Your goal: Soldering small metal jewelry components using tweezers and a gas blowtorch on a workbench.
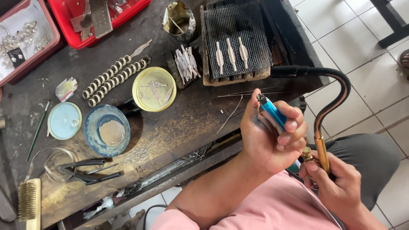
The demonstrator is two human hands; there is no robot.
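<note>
My left hand is closed around a blue lighter, its metal head up, thumb near the top. My right hand grips the brass handle of a gas torch. The torch's curved tube arches up and left, and its black nozzle points toward a wire mesh on a soldering block. Three small silver pieces lie side by side on the mesh. The lighter sits below the nozzle, apart from it.
On the dark wooden bench: a yellow lid with silver bits, a blue dish of powder, a pale blue lid, a row of silver rings, pliers, a brush, red trays. Tiled floor to the right.
</note>
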